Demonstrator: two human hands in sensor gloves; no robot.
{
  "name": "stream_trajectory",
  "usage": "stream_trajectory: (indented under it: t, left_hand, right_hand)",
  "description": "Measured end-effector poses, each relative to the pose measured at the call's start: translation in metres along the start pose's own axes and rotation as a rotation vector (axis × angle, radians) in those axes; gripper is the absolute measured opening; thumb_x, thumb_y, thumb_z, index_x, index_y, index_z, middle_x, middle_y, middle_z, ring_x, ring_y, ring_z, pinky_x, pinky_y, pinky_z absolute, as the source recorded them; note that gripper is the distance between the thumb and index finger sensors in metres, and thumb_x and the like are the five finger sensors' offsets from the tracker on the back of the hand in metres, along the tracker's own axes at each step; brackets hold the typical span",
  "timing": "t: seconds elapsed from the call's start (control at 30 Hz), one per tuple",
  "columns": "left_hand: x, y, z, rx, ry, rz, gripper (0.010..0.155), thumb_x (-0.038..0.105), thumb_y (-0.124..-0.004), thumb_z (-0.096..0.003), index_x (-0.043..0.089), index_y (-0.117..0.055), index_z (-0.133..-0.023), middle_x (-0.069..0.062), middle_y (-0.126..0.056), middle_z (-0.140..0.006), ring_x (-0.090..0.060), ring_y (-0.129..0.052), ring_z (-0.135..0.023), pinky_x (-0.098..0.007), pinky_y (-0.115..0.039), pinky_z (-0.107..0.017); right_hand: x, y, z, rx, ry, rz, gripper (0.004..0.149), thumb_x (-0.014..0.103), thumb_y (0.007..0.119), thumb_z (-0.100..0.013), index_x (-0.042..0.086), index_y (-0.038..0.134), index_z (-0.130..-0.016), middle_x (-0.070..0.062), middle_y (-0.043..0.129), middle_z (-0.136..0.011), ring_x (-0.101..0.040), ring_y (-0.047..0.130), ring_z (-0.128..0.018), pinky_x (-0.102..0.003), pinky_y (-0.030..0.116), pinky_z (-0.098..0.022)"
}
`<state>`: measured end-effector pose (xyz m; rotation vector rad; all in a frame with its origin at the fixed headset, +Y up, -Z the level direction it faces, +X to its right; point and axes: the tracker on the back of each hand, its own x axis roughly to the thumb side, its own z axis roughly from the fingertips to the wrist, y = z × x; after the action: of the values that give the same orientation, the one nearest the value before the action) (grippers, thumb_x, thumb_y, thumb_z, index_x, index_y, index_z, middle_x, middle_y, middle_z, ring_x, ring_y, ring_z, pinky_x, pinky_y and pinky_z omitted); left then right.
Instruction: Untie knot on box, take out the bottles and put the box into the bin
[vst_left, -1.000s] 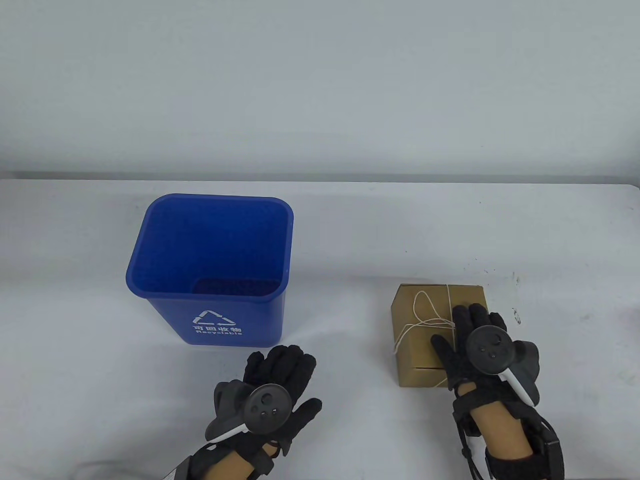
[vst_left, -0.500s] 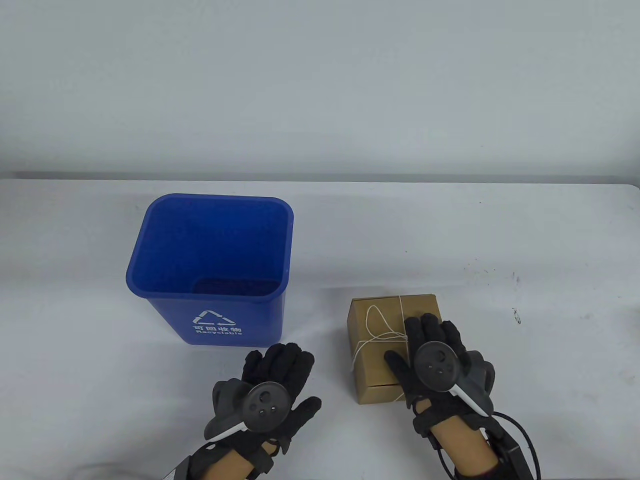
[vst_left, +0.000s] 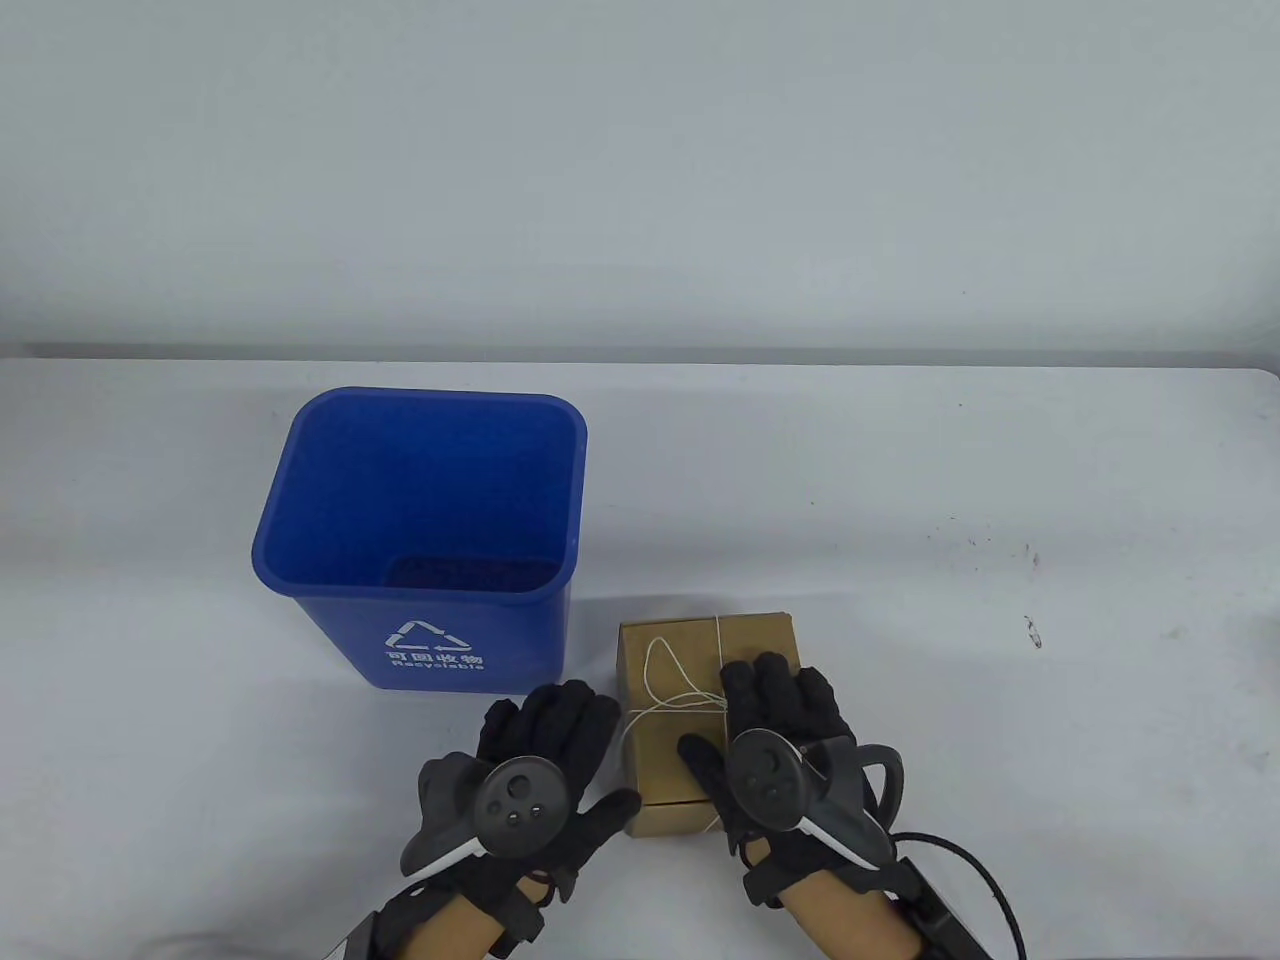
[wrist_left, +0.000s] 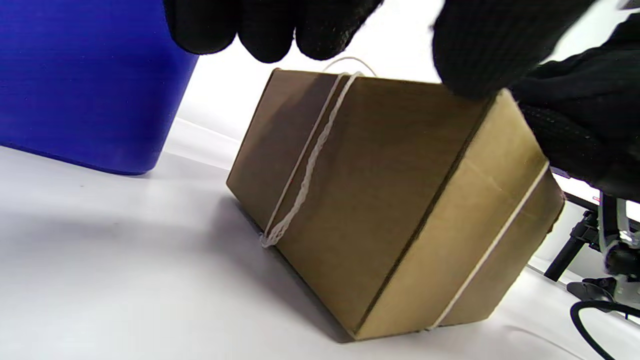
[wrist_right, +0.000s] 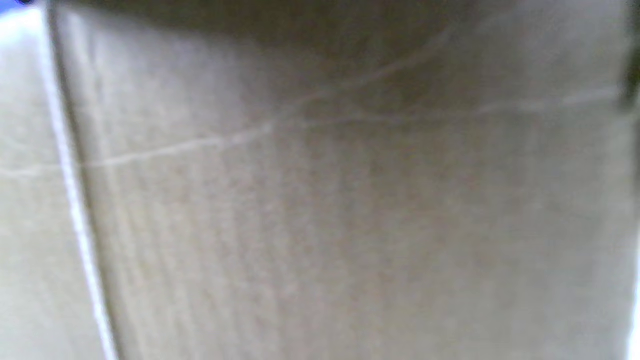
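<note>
Your right hand (vst_left: 775, 735) lies flat on top of the cardboard box (vst_left: 680, 660), fingers straight, covering its right part; your left hand (vst_left: 545, 755) rests open just left of it, holding nothing. The box, tied with white string (vst_left: 672, 690), sits on the surface (vst_left: 900, 480) right of the blue bin (vst_left: 420, 520), whose label reads "Recyclable" under Chinese characters. The right wrist view is a blurred close-up of cardboard.

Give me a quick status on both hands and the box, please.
Right hand flat on box top, no grip. Left hand open beside it. String knotted, box closed. Bin upright, nothing in the way.
</note>
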<state>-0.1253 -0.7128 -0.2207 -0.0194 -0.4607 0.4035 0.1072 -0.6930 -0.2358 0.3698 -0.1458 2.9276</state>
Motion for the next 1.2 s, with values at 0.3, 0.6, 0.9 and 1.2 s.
stream_trajectory:
  t: [0.3, 0.6, 0.9, 1.2]
  left_hand:
    - [0.001, -0.003, -0.004, -0.011, -0.034, 0.103, 0.088, 0.065, -0.069, -0.0475, 0.019, -0.038, -0.115, -0.017, -0.042, -0.116, -0.052, -0.05, -0.108, -0.077, -0.037, -0.071]
    - [-0.006, 0.003, -0.003, 0.001, 0.006, 0.143, 0.084, 0.061, -0.071, -0.0499, 0.018, -0.04, -0.115, -0.017, -0.039, -0.117, -0.053, -0.046, -0.109, -0.078, -0.036, -0.071]
    - [-0.002, 0.016, 0.004, 0.06, 0.006, 0.109, 0.085, 0.058, -0.077, -0.0491, 0.017, -0.04, -0.114, -0.016, -0.035, -0.117, -0.052, -0.043, -0.11, -0.077, -0.036, -0.071]
    - [0.023, 0.031, -0.005, 0.102, -0.088, 0.033, 0.085, 0.057, -0.08, -0.0479, 0.016, -0.045, -0.114, -0.015, -0.037, -0.118, -0.051, -0.042, -0.111, -0.076, -0.036, -0.072]
  right_hand:
    - [0.009, 0.005, 0.005, -0.026, -0.069, -0.04, 0.075, 0.062, 0.058, -0.05, 0.012, 0.053, -0.105, -0.019, 0.043, -0.108, -0.058, 0.049, -0.084, -0.06, 0.057, -0.054]
    - [-0.018, 0.002, 0.002, 0.012, -0.145, -0.349, 0.065, 0.05, 0.065, -0.051, 0.009, 0.059, -0.101, -0.016, 0.043, -0.109, -0.05, 0.047, -0.088, -0.055, 0.056, -0.058]
    - [-0.059, -0.006, -0.011, 0.0, -0.161, -0.686, 0.05, 0.026, 0.07, -0.049, 0.008, 0.067, -0.096, -0.016, 0.055, -0.105, -0.042, 0.07, -0.084, -0.054, 0.067, -0.056]
    - [-0.087, -0.016, -0.015, 0.062, -0.076, -0.613, 0.046, 0.028, 0.074, -0.048, 0.005, 0.076, -0.088, -0.019, 0.062, -0.1, -0.047, 0.07, -0.082, -0.059, 0.064, -0.055]
